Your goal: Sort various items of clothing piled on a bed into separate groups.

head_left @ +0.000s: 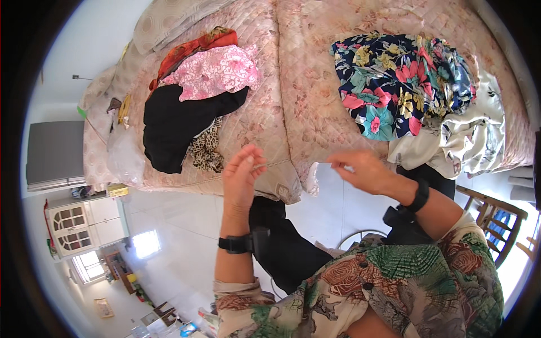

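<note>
Single wide fisheye view from the wearer's head, the left of two side-by-side cameras, looking down and forward. The wearer's shirt (389, 276) is close at the bottom, the left hand (241, 177) and right hand (366, 173) near the middle, the bed (310, 101) beyond. A white cabinet (104, 217) appears small toward the dark, curved left rim.
</note>
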{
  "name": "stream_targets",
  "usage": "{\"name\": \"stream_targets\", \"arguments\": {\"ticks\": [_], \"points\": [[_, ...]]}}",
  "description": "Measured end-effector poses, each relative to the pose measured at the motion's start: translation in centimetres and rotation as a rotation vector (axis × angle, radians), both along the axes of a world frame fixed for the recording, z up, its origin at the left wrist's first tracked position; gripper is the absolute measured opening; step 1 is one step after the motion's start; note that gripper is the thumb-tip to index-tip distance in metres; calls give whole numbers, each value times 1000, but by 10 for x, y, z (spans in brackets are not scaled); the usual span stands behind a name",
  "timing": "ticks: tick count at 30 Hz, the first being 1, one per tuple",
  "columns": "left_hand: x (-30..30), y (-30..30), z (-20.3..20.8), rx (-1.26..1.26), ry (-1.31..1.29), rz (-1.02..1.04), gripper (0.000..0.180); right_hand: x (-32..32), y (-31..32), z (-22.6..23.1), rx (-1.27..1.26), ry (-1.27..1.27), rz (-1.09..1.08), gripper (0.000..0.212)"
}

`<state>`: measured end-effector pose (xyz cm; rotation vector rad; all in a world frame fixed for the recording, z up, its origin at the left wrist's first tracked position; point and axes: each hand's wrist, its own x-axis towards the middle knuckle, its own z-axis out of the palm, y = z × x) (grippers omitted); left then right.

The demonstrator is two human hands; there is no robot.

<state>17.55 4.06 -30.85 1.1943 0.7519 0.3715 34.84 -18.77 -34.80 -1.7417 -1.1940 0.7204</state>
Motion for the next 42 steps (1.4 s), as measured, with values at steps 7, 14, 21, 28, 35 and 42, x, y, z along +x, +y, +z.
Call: {"name": "stream_targets", "arguments": {"ticks": [7,14,21,28,35,42], "points": [[-16,14,-42,38,-14,81,25,22,-44,68,-79,-127,-185,20],[85,77,15,972,-50,-32,47,-3,-61,59,-172,-219,-45,20],[97,111,-2,1394,347,-63,38,-11,-30,79,-129,-178,58,16],[50,-60,36,942,-385,-329,25,25,26,95,-86,979,-219,57],[11,-92,20,520,-429,-339,32,16,57,68,-204,325,-321,45],[4,15,-19,44,-461,244,24,130,-83,234,281,-92,-678,27]]}}
